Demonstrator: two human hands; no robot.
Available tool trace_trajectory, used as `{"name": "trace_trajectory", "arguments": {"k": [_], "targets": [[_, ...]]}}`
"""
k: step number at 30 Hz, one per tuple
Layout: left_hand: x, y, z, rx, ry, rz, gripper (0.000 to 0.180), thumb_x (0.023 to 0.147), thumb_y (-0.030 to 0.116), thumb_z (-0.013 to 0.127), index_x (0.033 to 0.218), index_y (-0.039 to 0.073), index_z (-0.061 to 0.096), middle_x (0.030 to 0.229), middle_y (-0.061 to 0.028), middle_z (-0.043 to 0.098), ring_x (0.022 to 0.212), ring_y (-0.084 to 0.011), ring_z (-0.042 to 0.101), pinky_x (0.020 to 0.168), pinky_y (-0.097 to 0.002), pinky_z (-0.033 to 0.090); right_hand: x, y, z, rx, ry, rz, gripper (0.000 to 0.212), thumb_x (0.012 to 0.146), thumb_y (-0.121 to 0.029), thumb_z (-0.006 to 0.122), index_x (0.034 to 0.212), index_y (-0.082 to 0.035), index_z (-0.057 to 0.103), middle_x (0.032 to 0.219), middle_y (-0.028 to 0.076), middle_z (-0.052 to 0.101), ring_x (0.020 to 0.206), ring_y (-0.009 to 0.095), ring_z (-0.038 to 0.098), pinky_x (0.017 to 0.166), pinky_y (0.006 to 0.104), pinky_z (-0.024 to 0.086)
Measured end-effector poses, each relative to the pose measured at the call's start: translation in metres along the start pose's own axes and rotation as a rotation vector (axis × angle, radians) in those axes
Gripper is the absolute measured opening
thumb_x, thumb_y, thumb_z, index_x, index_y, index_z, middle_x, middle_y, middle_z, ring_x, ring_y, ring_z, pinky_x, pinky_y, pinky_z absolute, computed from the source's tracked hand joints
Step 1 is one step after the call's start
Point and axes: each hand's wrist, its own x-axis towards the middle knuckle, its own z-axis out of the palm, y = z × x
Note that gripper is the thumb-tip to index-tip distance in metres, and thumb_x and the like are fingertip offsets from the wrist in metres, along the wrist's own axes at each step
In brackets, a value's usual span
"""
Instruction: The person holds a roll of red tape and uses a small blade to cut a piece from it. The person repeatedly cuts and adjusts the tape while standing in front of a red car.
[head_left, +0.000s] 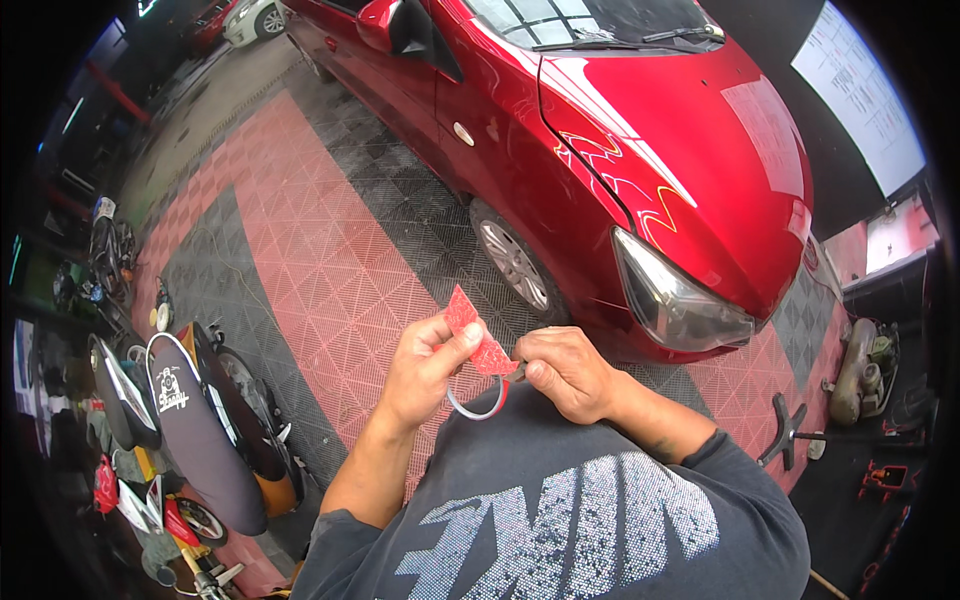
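My left hand [432, 368] pinches a flat red piece with a pale mottled pattern [488, 352] between thumb and fingers; one pointed corner sticks up past the thumb. At its lower right corner, my right hand [568, 372] is closed, thumb against the curled fingers, with a small dark bit at the tips that I cannot make out. Below the red piece hangs a thin, pale translucent ring [474, 414], reddish on its right side, perhaps a narrow roll of tape. Both hands are in front of my dark shirt, close together.
A glossy red car [640, 170] stands ahead, its front wheel [512, 262] and headlight [680, 295] just beyond my hands. Parked motorcycles [200, 430] line the left. A floor jack stand or similar black metal frame [784, 434] lies at right on the red-and-grey tiled floor [300, 230].
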Motion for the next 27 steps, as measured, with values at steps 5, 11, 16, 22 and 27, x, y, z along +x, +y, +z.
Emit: {"name": "trace_trajectory", "arguments": {"k": [5, 11, 16, 22, 27], "targets": [[0.0, -0.003, -0.007, 0.032, 0.019, 0.034, 0.026, 0.108, 0.022, 0.064, 0.117, -0.001, 0.072, 0.086, 0.0017, 0.067, 0.071, -0.0033, 0.05, 0.068, -0.022, 0.038, -0.009, 0.031, 0.009, -0.074, 0.023, 0.087, 0.04, 0.114, -0.032, 0.046, 0.09, -0.002, 0.058, 0.076, 0.017, 0.059, 0.074, 0.04, 0.061, 0.071, 0.0481, 0.05], [0.0, -0.003, -0.004, 0.129, 0.113, 0.096, 0.027, 0.108, 0.021, 0.065, 0.121, -0.002, 0.071, 0.085, 0.0031, 0.063, 0.071, -0.0032, 0.049, 0.068, -0.022, 0.038, -0.018, 0.031, 0.004, 0.23, 0.05, 0.399, 0.048, 0.117, -0.037, 0.04, 0.094, 0.0, 0.06, 0.08, 0.015, 0.06, 0.076, 0.031, 0.063, 0.074, 0.0432, 0.05], [0.004, -0.01, 0.001, 0.152, 0.264, 0.161, 0.025, 0.109, 0.02, 0.064, 0.119, -0.001, 0.072, 0.086, 0.0031, 0.064, 0.069, -0.0027, 0.046, 0.064, -0.0213, 0.036, -0.011, 0.018, 0.006, 0.402, 0.131, 0.384, 0.05, 0.118, -0.038, 0.038, 0.097, 0.001, 0.062, 0.082, 0.016, 0.06, 0.079, 0.027, 0.063, 0.077, 0.0405, 0.05], [0.005, -0.007, 0.005, 0.116, 0.314, 0.158, 0.023, 0.11, 0.021, 0.063, 0.114, 0.001, 0.074, 0.085, 0.0028, 0.065, 0.066, -0.0021, 0.044, 0.061, -0.0211, 0.035, -0.006, 0.008, 0.001, 0.289, 0.094, 0.359, 0.045, 0.117, -0.033, 0.041, 0.096, 0.0, 0.062, 0.08, 0.014, 0.06, 0.074, 0.029, 0.063, 0.072, 0.0399, 0.05], [0.004, -0.008, 0.003, 0.023, 0.271, 0.095, 0.024, 0.11, 0.022, 0.063, 0.113, 0.001, 0.075, 0.086, 0.0021, 0.067, 0.066, -0.0019, 0.046, 0.06, -0.0208, 0.035, 0.002, 0.003, 0.002, 0.273, 0.044, 0.271, 0.044, 0.117, -0.031, 0.042, 0.088, -0.002, 0.058, 0.073, 0.012, 0.055, 0.064, 0.029, 0.058, 0.066, 0.0403, 0.048]]}}
